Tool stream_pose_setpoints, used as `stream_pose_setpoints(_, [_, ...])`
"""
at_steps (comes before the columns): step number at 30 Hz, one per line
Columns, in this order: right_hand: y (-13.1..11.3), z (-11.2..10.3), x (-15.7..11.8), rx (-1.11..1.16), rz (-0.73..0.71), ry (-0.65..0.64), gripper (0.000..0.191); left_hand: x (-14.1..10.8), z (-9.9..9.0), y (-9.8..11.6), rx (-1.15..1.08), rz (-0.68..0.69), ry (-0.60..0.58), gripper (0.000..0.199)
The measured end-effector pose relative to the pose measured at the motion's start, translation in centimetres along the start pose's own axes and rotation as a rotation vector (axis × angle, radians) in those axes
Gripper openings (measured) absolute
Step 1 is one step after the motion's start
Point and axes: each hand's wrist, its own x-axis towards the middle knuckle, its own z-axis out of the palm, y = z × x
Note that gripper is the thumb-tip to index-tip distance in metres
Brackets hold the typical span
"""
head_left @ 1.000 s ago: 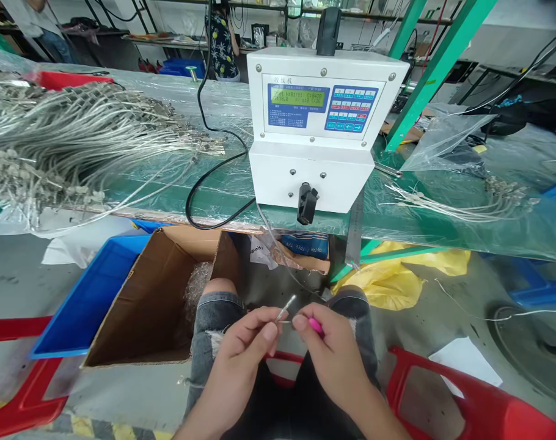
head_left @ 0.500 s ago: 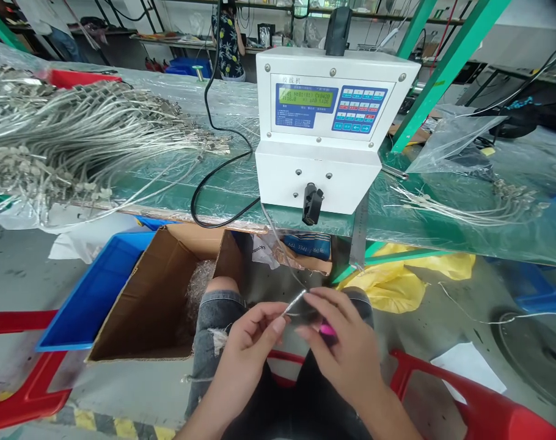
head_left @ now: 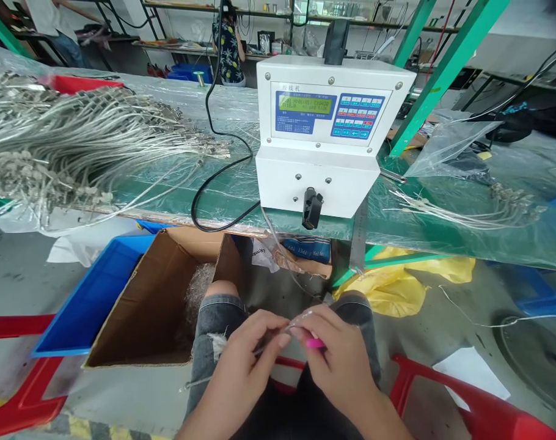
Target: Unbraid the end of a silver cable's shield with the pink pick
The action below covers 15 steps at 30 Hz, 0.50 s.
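Note:
Over my lap, both hands meet close together. My left hand (head_left: pixel 257 348) is closed, pinching a thin whitish cable between thumb and index finger. One end of this cable (head_left: pixel 198 383) sticks out to the left, below my wrist, over my knee. My right hand (head_left: pixel 340 351) is closed around a small bright pink object (head_left: pixel 315 343), mostly hidden by the fingers. Its thumb and index fingertips meet the cable's other end beside my left fingertips. The fingers hide that end.
On the green bench stands a white machine (head_left: pixel 317 146) with a display, a keypad and a black chuck (head_left: pixel 311 208). Bundled white cables (head_left: pixel 122 134) lie left; fewer cables (head_left: pixel 470 214) lie right. Below are a cardboard box (head_left: pixel 145 305), a blue bin (head_left: pixel 85 299) and red chair parts (head_left: pixel 470 397).
My hands have come closer together, the right moving left to meet the left. The cable piece that showed between them is now covered by fingers. The pink object has shifted left with my right hand.

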Motion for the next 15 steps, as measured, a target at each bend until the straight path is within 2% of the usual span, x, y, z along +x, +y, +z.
stream_pose_setpoints(3, [-0.4,0.3,-0.1,0.165,0.063,0.014,0.017,-0.2,-0.1,-0.4,0.082,0.106,0.067,0.014])
stream_pose_setpoints(9, [-1.5,0.5,0.4,0.472,0.253,-0.025,0.017,-0.5,0.3,-1.5,0.02,0.181,0.166,0.016])
stream_pose_setpoints(11, [-1.6,0.4,0.6,0.6,0.381,-0.071,0.015,-0.4,-0.1,-1.5,0.085,0.3,0.162,0.022])
stream_pose_setpoints(15, [-1.1,0.5,0.5,1.037,0.786,-0.246,0.016,-0.3,-0.8,-1.6,0.21,0.516,0.094,0.039])
